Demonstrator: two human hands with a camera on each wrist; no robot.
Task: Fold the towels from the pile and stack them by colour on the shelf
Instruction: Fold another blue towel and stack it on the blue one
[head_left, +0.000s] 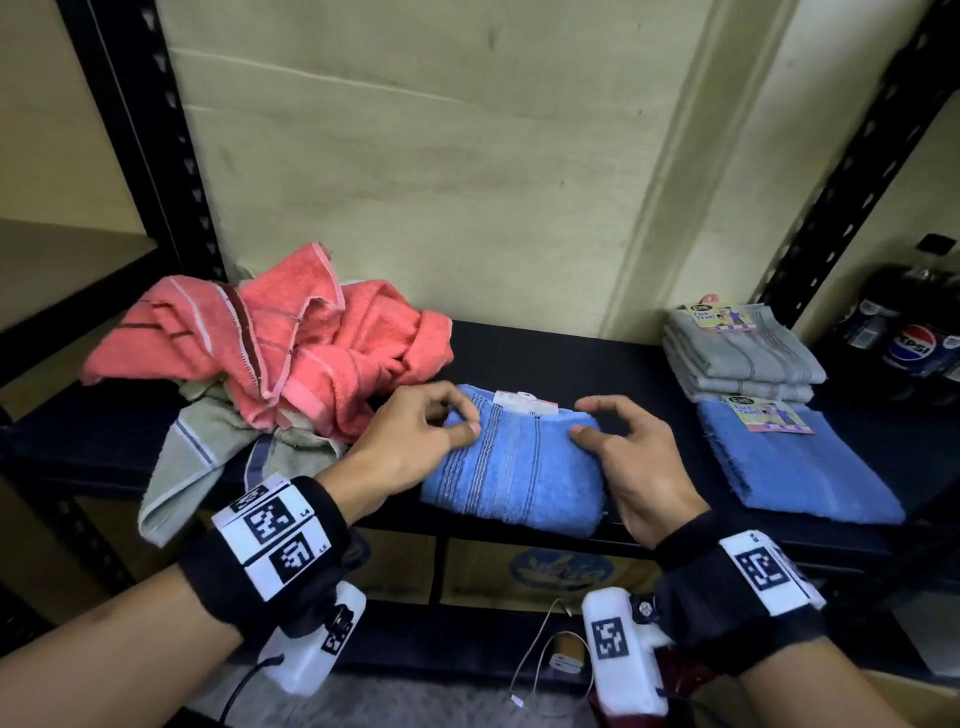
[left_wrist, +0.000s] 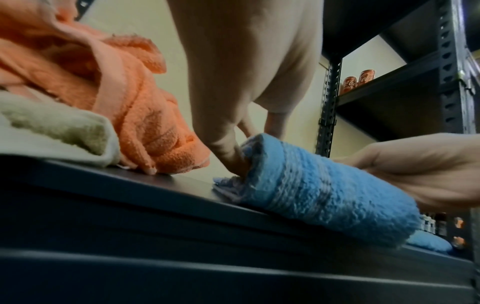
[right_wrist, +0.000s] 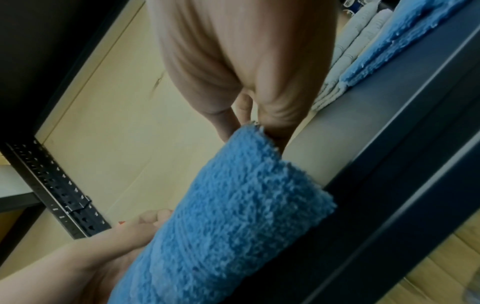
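A folded blue towel (head_left: 514, 467) with a striped band lies at the front middle of the black shelf (head_left: 545, 353). My left hand (head_left: 465, 418) holds its far left corner, thumb on top and fingers curled over the edge. My right hand (head_left: 579, 418) holds the far right corner the same way. In the left wrist view one of the fingers (left_wrist: 227, 154) digs into the side of the blue towel (left_wrist: 324, 195). In the right wrist view the fingers (right_wrist: 275, 123) pinch the end of the blue towel (right_wrist: 233, 216). The unfolded pile of pink towels (head_left: 291, 343) and a grey-green towel (head_left: 197, 452) lies left.
At the right of the shelf sit a stack of folded grey towels (head_left: 743, 353) and, in front of it, a folded blue towel (head_left: 795, 462), both labelled. Pepsi bottles (head_left: 909, 338) stand far right. Black uprights flank the shelf; cardboard boxes (head_left: 545, 571) sit below.
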